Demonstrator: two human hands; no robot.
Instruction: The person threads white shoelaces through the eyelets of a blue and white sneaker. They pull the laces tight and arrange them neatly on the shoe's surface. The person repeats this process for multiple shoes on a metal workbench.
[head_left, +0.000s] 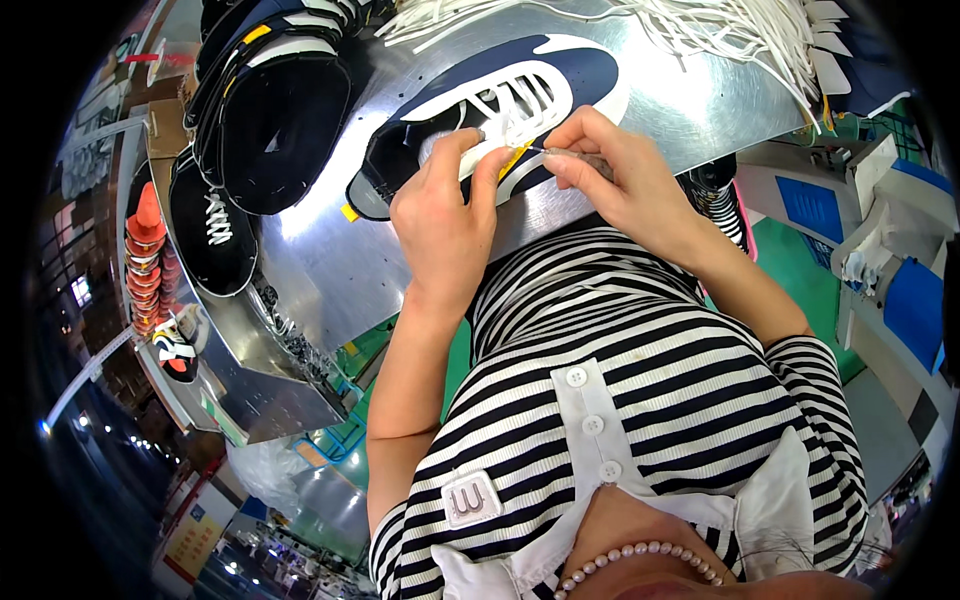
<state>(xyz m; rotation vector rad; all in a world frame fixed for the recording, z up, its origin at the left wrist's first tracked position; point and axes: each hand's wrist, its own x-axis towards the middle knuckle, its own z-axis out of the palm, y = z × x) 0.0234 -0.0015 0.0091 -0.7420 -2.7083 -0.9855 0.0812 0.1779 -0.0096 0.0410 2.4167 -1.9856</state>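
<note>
A navy, white and grey shoe upper (pixel 585 65) lies on its side on the metal table, with white laces (pixel 520 100) threaded in rows across its opening. My left hand (pixel 445 215) is closed at the upper's near edge, thumb and forefinger gripping it beside the laces. Close to its right, my right hand (pixel 625 175) pinches a thin, pale, slender piece between thumb and forefinger. That piece points toward the left fingertips, and its kind cannot be made out. A yellow strip (pixel 515 157) shows on the upper just below the fingers.
Loose white laces (pixel 720 35) are heaped along the far edge of the metal table (pixel 330 265). Stacked dark shoe uppers (pixel 285 120) stand at the left, and another laced black upper (pixel 213 228) lies nearby. Blue-and-white racks (pixel 810 205) stand at the right.
</note>
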